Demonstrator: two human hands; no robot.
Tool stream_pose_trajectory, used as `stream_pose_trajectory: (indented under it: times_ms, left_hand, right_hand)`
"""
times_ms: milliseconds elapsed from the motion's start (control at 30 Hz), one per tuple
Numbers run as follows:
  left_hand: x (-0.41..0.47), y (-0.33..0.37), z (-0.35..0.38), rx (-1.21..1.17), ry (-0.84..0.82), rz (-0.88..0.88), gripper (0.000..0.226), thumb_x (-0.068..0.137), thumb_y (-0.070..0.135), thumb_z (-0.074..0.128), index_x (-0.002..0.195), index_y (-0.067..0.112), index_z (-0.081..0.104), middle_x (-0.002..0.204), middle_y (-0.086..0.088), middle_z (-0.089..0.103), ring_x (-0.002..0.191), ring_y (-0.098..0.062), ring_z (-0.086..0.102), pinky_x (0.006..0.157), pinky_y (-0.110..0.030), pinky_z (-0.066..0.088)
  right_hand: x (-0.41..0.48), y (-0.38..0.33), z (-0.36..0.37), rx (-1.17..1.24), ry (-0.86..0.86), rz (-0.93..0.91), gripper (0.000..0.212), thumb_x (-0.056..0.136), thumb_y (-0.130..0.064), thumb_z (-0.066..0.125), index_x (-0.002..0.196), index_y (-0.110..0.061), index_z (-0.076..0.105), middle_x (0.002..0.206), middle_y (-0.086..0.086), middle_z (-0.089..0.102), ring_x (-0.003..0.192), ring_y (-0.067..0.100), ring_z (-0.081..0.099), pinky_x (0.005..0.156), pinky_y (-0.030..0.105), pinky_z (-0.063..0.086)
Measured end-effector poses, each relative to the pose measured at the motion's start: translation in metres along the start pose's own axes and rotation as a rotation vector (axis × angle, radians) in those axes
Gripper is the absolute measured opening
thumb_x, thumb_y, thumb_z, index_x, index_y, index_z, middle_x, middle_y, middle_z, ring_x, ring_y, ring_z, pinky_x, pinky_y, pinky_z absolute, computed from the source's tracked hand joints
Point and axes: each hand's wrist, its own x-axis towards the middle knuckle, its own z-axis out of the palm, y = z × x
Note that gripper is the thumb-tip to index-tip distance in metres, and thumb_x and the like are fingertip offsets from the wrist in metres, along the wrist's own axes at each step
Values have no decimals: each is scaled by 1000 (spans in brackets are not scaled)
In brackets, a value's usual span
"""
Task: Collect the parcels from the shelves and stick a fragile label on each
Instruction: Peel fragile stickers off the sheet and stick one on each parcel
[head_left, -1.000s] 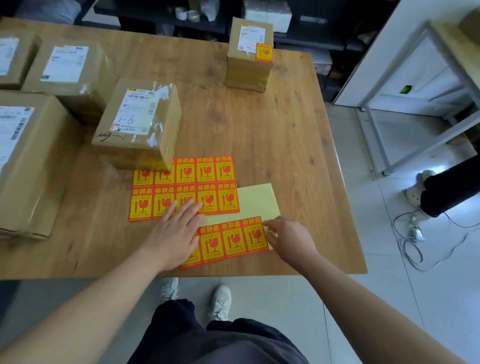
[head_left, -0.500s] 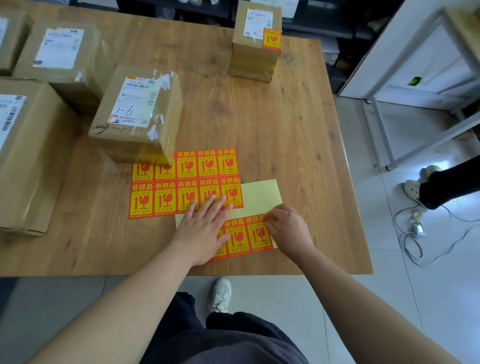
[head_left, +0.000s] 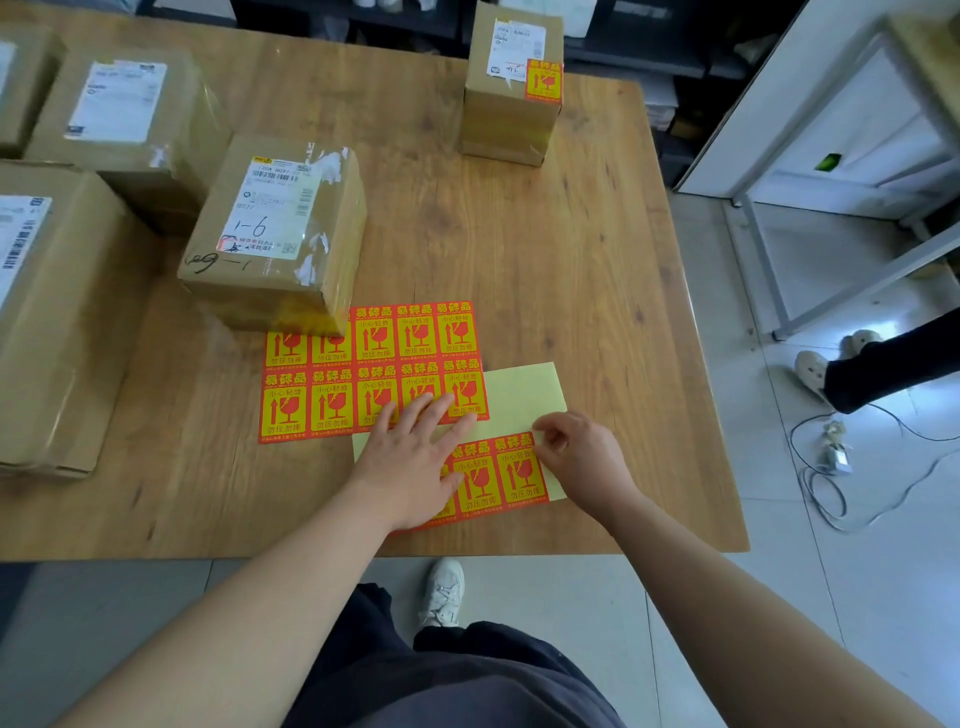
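Five cardboard parcels stand on the wooden table (head_left: 571, 234), each placed here against the full sheet of fragile labels (head_left: 332, 400), which lies flat near the table's front edge; the largest parcel (head_left: 52, 322) sits well to the left of that sheet, cut off by the frame; the taped parcel (head_left: 119, 114) and the corner parcel (head_left: 21, 78) lie far behind and left of the sheet; the parcel marked "1-6" (head_left: 275, 228) rests on the sheet's back left corner, covering the tops of two labels; the small parcel (head_left: 511, 119) stands well behind and right of the sheet, with a fragile label (head_left: 543, 80) stuck on its top; the partly used sheet (head_left: 519, 395), bare yellow backing above one row of labels, touches the full sheet's front right corner; the left hand (head_left: 410, 462) lies flat on it, fingers spread and pressing down, fingertips reaching the full sheet's front edge; the right hand (head_left: 582, 457) pinches the back right corner of the end label (head_left: 519, 473) in that row between thumb and forefinger.
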Motion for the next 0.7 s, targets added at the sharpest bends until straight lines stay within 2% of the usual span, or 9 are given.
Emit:
stream_pose_trajectory:
  times_ms: [267,400,533,700]
  left_hand:
    - [1,4,-1,22,25,-2,68,93,60,25,148,41,-8,159,-3,-6,145,-29,-7,116,-55,1]
    - [2,3,-1,16,24,-1,67,93,60,26,148,41,-9,159,-3,-6,145,-29,-8,116,-55,1]
    - [2,3,0,7,30,-4,67,93,60,27,148,42,-7,159,-3,-5,145,-29,-6,116,-55,2]
    - [1,3,-1,5,36,-3,66,93,60,27,148,42,-6,159,-2,-4,145,-28,-6,116,-55,2]
  right_hand:
    - [7,-6,1,-129,24,-41,22,94,-26,55,103,-17,73,100,-5,67,83,11,62,72,30,56]
    - [0,-2,1,-117,-19,-74,21,94,-26,56,102,-17,73,100,-5,67,82,10,62,71,27,56]
    - [2,-3,-2,-32,46,-21,21,93,-27,59,106,-18,72,103,-6,67,85,8,61,71,22,51]
    - [10,-11,-4,-164,-5,-23,25,95,-30,54,108,-18,71,104,-6,67,83,9,61,70,24,53]
